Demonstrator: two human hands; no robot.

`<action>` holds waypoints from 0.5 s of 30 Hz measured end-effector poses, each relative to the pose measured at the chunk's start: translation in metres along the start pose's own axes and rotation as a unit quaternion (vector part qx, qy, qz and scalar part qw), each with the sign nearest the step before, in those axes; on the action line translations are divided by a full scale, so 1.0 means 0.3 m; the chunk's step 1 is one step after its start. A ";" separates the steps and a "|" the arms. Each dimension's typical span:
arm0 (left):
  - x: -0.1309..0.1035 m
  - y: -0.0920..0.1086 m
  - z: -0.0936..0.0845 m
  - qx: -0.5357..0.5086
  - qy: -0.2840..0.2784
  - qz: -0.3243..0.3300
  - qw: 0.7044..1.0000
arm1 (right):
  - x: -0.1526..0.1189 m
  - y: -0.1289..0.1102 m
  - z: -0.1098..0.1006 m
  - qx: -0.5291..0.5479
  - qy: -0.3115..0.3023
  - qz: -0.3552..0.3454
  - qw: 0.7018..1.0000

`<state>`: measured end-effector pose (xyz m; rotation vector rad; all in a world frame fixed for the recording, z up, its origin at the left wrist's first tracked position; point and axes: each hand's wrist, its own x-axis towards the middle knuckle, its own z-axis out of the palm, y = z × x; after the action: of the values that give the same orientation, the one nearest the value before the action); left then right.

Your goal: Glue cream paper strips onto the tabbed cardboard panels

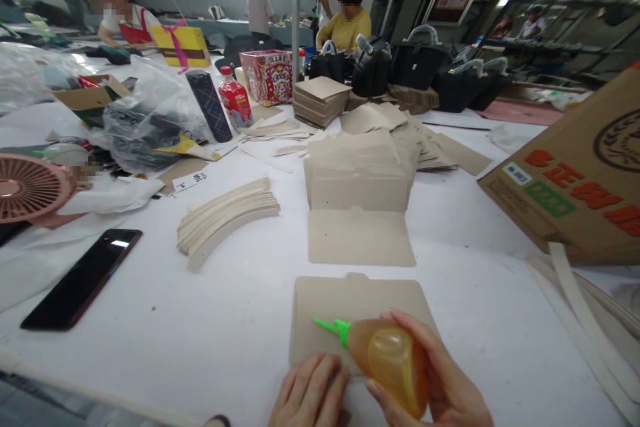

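Note:
My right hand (450,373) is wrapped round a squeeze bottle (385,360) of amber liquid, which looks like glue. The bottle lies tilted, its thin green nozzle (327,325) pointing left over a beige card panel (360,297) with a small tab on its far edge. My left hand (310,392) rests on the panel's near left edge, fingers side by side and slightly bent, its thumb hidden. Just beyond lies an overlapping row of similar panels (360,237). To the left, a fanned stack of curved beige strips (227,217) sits on the white table (210,333).
At left are a black phone (83,280) and a pink fan (30,187). A printed brown carton (575,173) leans in from the right, above long pale strips (590,327). Black handbags (415,63), a card stack (320,100) and a red bottle (235,100) stand behind. Several people work farther back.

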<state>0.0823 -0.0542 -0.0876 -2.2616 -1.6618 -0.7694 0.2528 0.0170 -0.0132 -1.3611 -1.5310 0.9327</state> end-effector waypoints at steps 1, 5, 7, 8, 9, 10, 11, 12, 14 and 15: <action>-0.002 -0.001 0.003 -0.004 0.005 0.002 1.000 | 0.003 0.001 0.003 -0.009 -0.003 -0.016 1.000; -0.013 -0.002 0.016 -0.025 0.039 -0.013 0.999 | 0.010 0.004 0.016 -0.038 -0.001 -0.051 0.998; -0.017 -0.004 0.020 -0.026 0.032 -0.011 0.999 | 0.010 0.007 0.014 -0.046 -0.001 -0.050 0.998; -0.019 -0.005 0.020 -0.022 0.026 -0.006 0.999 | 0.010 0.010 0.010 -0.050 -0.004 -0.048 0.998; -0.019 -0.007 0.020 -0.019 0.020 0.001 1.000 | 0.009 0.013 0.003 -0.054 -0.007 -0.047 0.997; -0.018 -0.008 0.019 -0.015 0.019 0.004 1.000 | 0.009 0.015 -0.006 -0.059 -0.011 -0.048 0.997; -0.016 -0.008 0.017 -0.013 0.020 0.005 1.000 | 0.010 0.018 -0.017 -0.064 -0.018 -0.052 0.996; -0.014 -0.007 0.015 -0.012 0.021 0.003 1.000 | 0.010 0.020 -0.028 -0.070 -0.024 -0.057 0.996; -0.009 -0.005 0.010 -0.016 0.022 -0.008 1.000 | 0.009 0.022 -0.048 -0.076 -0.029 -0.064 0.995; -0.006 -0.004 0.006 -0.018 0.024 -0.016 0.999 | 0.008 0.020 -0.055 -0.075 -0.033 -0.065 0.995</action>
<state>0.0812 -0.0543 -0.0902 -2.2258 -1.6803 -0.8611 0.2703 0.0199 -0.0127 -1.3282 -1.7471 0.8017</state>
